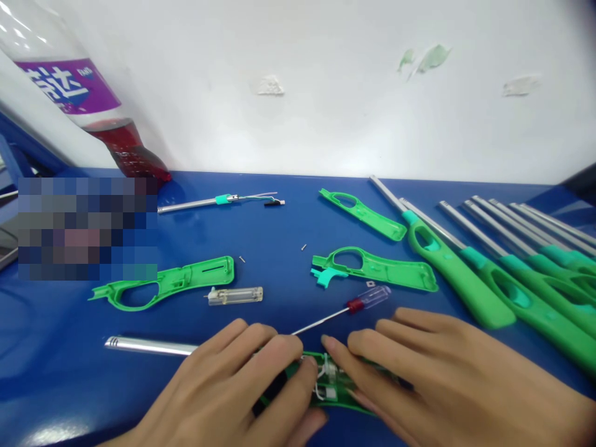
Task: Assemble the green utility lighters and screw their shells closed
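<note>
Close in front of me lies an opened green gas lighter (329, 372), its metal tube (149, 344) pointing left. My left hand (237, 385) grips it near the tube, fingers bent over the inner parts. From the other side my right hand (419, 366) closes its fingers on the handle end. White pieces and wires show between the hands; the rest is covered by fingers. Just beyond them rests a screwdriver (367, 301) with a red and clear handle. A clear fuel tank (236, 295) lies beyond my left hand, beside a green half shell (195, 279).
Two more green half shells (386, 270) lie right of the middle. Several assembled lighters (465, 276) line the right side. A loose tube with wires (200, 203) and small screws (303, 247) lie farther back. A drink bottle (135, 149) stands back left by the white wall (326, 124).
</note>
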Available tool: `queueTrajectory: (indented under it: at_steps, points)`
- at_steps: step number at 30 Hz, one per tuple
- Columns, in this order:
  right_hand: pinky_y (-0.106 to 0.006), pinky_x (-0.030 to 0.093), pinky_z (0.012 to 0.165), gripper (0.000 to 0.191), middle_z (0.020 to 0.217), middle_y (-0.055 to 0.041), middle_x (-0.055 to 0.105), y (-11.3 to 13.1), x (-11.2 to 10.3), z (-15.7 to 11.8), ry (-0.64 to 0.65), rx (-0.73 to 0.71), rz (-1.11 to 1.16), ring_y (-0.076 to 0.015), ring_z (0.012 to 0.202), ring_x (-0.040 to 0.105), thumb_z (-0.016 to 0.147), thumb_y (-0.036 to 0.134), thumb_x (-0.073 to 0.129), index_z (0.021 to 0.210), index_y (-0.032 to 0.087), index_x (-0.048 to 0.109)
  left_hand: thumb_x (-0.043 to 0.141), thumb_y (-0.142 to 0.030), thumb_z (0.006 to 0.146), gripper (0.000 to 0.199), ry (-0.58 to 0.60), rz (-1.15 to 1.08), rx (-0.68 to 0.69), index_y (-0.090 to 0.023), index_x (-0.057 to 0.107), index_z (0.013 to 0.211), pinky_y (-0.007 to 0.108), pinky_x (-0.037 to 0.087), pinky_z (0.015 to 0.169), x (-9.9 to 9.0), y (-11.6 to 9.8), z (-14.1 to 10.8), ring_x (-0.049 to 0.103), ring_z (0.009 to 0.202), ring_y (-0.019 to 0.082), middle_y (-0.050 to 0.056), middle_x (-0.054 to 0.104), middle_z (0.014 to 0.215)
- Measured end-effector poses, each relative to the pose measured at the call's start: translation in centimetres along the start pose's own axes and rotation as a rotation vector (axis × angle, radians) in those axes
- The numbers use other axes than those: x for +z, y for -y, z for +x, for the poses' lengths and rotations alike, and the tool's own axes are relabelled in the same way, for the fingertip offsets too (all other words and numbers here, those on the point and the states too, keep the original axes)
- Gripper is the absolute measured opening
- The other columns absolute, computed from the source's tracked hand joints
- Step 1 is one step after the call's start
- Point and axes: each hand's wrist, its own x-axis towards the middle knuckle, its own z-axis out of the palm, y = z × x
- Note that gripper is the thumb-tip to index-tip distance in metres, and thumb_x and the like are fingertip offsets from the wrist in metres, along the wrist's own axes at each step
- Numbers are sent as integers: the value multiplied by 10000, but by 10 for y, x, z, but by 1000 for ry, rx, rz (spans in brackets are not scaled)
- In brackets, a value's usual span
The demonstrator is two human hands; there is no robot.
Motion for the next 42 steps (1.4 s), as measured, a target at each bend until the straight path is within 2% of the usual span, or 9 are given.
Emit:
queueTrajectory:
  at_steps: [4, 8, 13, 20, 25, 28, 34, 38, 42]
  points:
    - [-372, 490, 602, 342, 837, 48, 775, -1, -1, 0, -7, 6, -12, -141, 665, 683, 1001, -1, 501, 926, 217, 754, 446, -256, 1210, 322, -18, -33, 37, -214, 714, 1037, 355, 565, 711, 3, 1, 2, 716, 769, 172, -17, 760, 883]
    - [-366, 522, 634, 324, 923, 27, 790, -3, -3, -3, 26, -7, 10, -146, 728, 698, 1058, 65, 475, 1079, 195, 771, 439, -265, 1214, 346, 17, -40, 50, -210, 724, 1027, 348, 572, 703, 5, 3, 5, 703, 756, 169, -17, 756, 882]
    - [-377, 550, 638, 336, 964, 0, 791, -2, 0, -5, 55, -20, -12, -161, 747, 694, 1083, 107, 457, 1223, 164, 757, 457, -224, 1203, 373, -45, -38, 57, -214, 716, 934, 353, 511, 653, 6, 3, 7, 648, 676, 152, -30, 721, 818]
    - [-364, 529, 607, 351, 876, 49, 779, -1, -1, 1, -4, 7, -32, -137, 682, 701, 1063, 26, 463, 1089, 182, 776, 531, -183, 1171, 275, -100, -46, 92, -195, 751, 1006, 362, 487, 650, 7, 2, 3, 677, 721, 163, -25, 715, 816]
    - [-368, 542, 659, 476, 964, 24, 796, -2, -2, -3, 27, 3, -13, -149, 738, 709, 1133, 58, 295, 1252, 154, 745, 519, -174, 1179, 292, -99, -13, 77, -209, 748, 1000, 361, 531, 741, 6, 0, -3, 697, 753, 153, -37, 740, 860]
    - [-369, 528, 631, 489, 894, 31, 770, -1, -2, -1, 30, 14, 2, -147, 691, 694, 1142, 63, 294, 1131, 175, 770, 491, -179, 1194, 295, -48, 18, 66, -215, 748, 1055, 358, 557, 805, 3, -2, -5, 714, 785, 155, -48, 755, 874]
    - [-376, 546, 644, 599, 893, 26, 776, 0, -2, 4, -1, 58, -6, -151, 726, 727, 1224, 208, 183, 1068, 199, 761, 497, -228, 1199, 275, 49, 7, 90, -199, 748, 1090, 360, 548, 687, 5, 1, 0, 678, 738, 179, -20, 750, 879]
    - [-378, 559, 686, 411, 946, 13, 784, -12, -6, -2, -73, 114, -43, -171, 771, 759, 1221, 267, 322, 1298, 194, 719, 481, -284, 1217, 298, 20, -16, 65, -224, 740, 1083, 337, 548, 766, 3, 5, 3, 687, 817, 174, -23, 765, 922]
    - [-429, 550, 685, 327, 1027, -47, 779, -35, -12, -11, -55, 217, -177, -236, 819, 760, 1174, 214, 422, 1254, 203, 739, 415, -325, 1238, 350, 41, -25, 58, -238, 727, 1106, 339, 525, 788, 1, 6, 7, 690, 801, 162, -28, 771, 917]
